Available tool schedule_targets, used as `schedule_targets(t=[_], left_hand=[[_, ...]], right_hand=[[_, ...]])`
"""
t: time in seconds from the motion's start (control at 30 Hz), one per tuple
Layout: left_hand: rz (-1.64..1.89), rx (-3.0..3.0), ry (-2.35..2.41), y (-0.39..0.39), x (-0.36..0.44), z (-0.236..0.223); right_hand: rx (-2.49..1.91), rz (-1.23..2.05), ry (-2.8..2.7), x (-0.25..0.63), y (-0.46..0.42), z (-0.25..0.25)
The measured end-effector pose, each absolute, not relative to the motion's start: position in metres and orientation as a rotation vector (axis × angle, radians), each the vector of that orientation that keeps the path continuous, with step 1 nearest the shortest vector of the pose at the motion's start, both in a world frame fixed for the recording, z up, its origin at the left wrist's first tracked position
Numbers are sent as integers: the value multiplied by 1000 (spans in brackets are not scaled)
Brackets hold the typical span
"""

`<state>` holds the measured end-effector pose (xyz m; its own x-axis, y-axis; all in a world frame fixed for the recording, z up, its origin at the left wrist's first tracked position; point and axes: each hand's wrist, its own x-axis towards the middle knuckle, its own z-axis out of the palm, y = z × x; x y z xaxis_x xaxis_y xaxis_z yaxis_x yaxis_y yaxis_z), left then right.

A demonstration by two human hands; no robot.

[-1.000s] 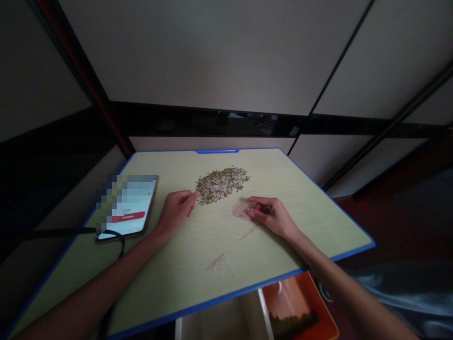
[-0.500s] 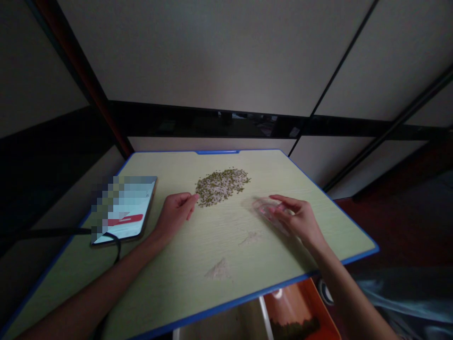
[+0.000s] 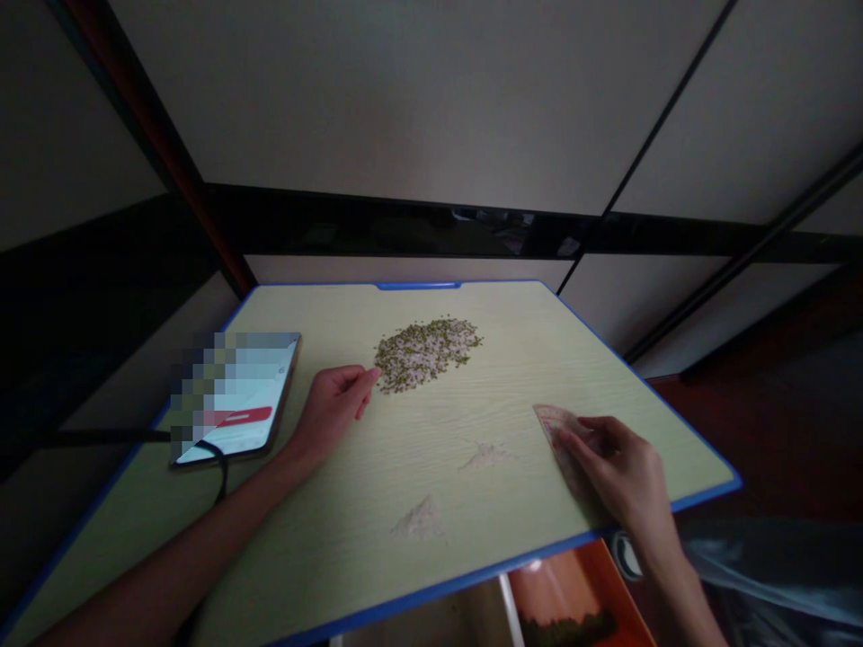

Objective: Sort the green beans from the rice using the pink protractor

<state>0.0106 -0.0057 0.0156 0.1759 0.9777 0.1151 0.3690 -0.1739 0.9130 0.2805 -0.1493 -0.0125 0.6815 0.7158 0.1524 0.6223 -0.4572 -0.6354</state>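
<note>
"What did the right hand (image 3: 617,463) have?"

"It held a thin, see-through plastic piece (image 3: 553,420), pinched between thumb and fingers. The piece was tilted, its far corner pointing up and away, with faint reddish marks on it. Both were over the right part of the bench (image 3: 526,350), near its blue edge."

"And the left hand (image 3: 337,400)?"

"Narrow: the fingers were curled in and the thumb tip lay against the forefinger. I couldn't tell whether a grain sat between them. The fingertips were right at the left border of the mixed heap (image 3: 428,352)."

"What was that heap like?"

"Green and pale bits, spread in a loose oval around the middle of the bench, toward the far side."

"Was anything lying nearer the person?"

"Two pale patches: a small one (image 3: 488,456) between the heap and the plastic piece, and a peaked one (image 3: 419,521) closer to the near edge. They looked powdery, though it was too dim to be sure."

"What was on the left?"

"A tablet (image 3: 253,404) with a lit screen, and a black cable (image 3: 225,481) passing over its lower corner."

"And below?"

"An orange bin (image 3: 563,580) stood under the near edge, with dark green stuff (image 3: 573,629) in it, beside a whitish bin (image 3: 512,620)."
</note>
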Motion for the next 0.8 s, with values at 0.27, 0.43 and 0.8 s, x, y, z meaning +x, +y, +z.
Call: schedule_targets(t=[0.27, 0.43, 0.8], left_hand=[[988, 1661, 1310, -6, 11, 16], [983, 1675, 1315, -7, 11, 16], [1004, 1675, 1283, -6, 12, 15]], right_hand=[[-2181, 154, -1243, 246, -147, -17], [-2155, 154, -1321, 222, -139, -15], [-2040, 324, -1454, 197, -127, -7]])
